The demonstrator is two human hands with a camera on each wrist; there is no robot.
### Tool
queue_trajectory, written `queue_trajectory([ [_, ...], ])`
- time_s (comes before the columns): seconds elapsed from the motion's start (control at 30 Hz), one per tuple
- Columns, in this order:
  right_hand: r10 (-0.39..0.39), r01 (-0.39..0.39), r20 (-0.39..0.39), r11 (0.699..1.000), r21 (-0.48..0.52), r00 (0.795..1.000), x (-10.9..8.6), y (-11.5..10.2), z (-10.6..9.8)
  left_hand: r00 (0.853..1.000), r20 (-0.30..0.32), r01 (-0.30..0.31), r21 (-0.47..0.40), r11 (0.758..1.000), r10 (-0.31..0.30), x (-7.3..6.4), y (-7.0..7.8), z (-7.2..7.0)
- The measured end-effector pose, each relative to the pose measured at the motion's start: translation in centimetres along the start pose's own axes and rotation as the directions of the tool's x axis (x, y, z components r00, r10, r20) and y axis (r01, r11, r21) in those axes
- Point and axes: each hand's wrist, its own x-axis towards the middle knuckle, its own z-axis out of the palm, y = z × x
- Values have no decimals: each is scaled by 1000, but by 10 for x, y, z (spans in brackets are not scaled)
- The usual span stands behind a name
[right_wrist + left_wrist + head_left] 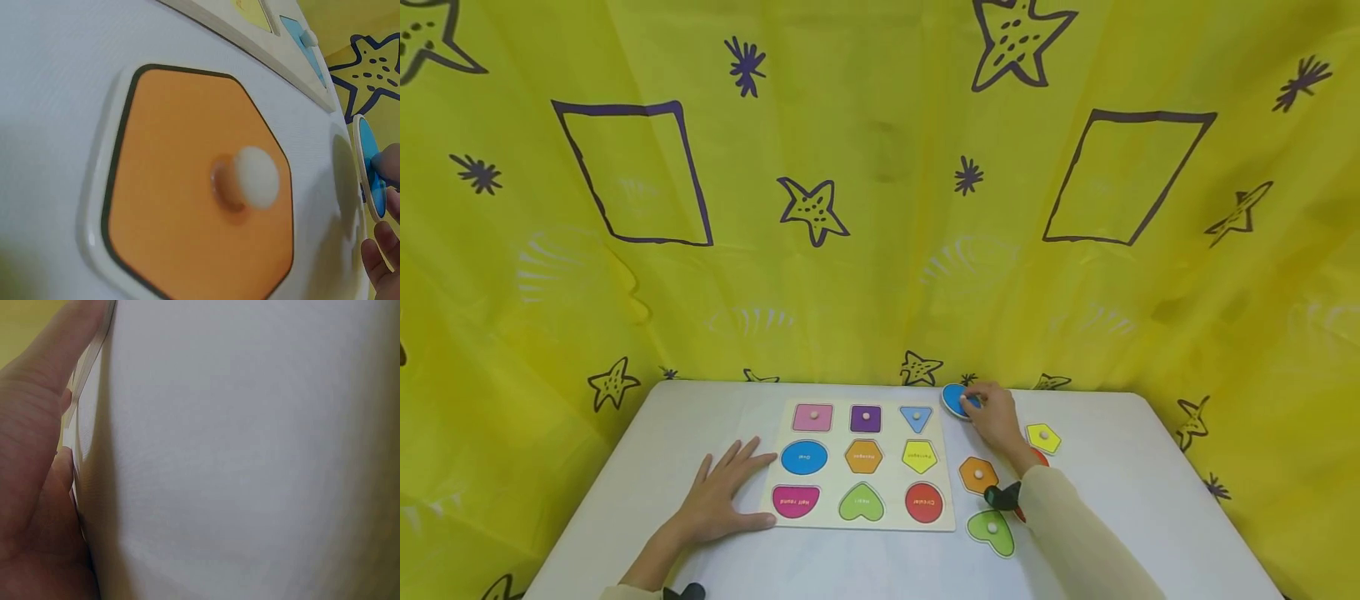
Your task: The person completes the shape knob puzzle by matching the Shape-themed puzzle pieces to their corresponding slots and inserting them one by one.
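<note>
My right hand (pixel 997 419) pinches the blue oval piece (pixel 957 401) by its knob beyond the far right corner of the wooden puzzle board (pixel 828 522). In the right wrist view, that oval piece (pixel 371 167) stands off the table, with a shadow beside it. My left hand (pixel 718 497) lies spread at the board's left edge, thumb and fingertips right at the rim. A pink rectangle (pixel 805 416), a purple square (pixel 859 423) and a blue triangle (pixel 910 412) with knobs fill the board's far row. Printed shapes show in the other two rows, including a blue oval (pixel 804 457).
Right of the board lie an orange hexagon piece (pixel 972 471), a green heart piece (pixel 997 540) and a yellow pentagon piece (pixel 1047 443). Red (pixel 1040 456) shows partly from under my right wrist. A yellow curtain (pixel 880 275) hangs behind the white table (pixel 820 571).
</note>
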Motion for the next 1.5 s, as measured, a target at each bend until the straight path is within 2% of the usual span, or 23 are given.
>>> queue_trajectory([
  [0.3, -18, 18, 20, 1000, -4, 1000, -3, -9, -7, 1000, 0, -2, -1, 1000, 2, 0, 0, -1],
  [0.5, -84, 84, 16, 996, -3, 996, -9, -23, -11, 1000, -4, -4, -15, 1000, 4, -1, 1, -1],
  [0.8, -196, 196, -11, 981, 4, 981, -12, -42, -5, 998, -54, -32, -24, 999, 31, -1, -7, 8],
  [1.17, -258, 257, 9, 965, 50, 966, -15, -67, 7, 995, -68, -67, -3, 998, 66, -3, 2, -1],
  [1.5, -277, 273, 42, 958, 87, 960, -19, -89, 26, 1000, -6, -25, 20, 999, 25, -3, 4, -4],
])
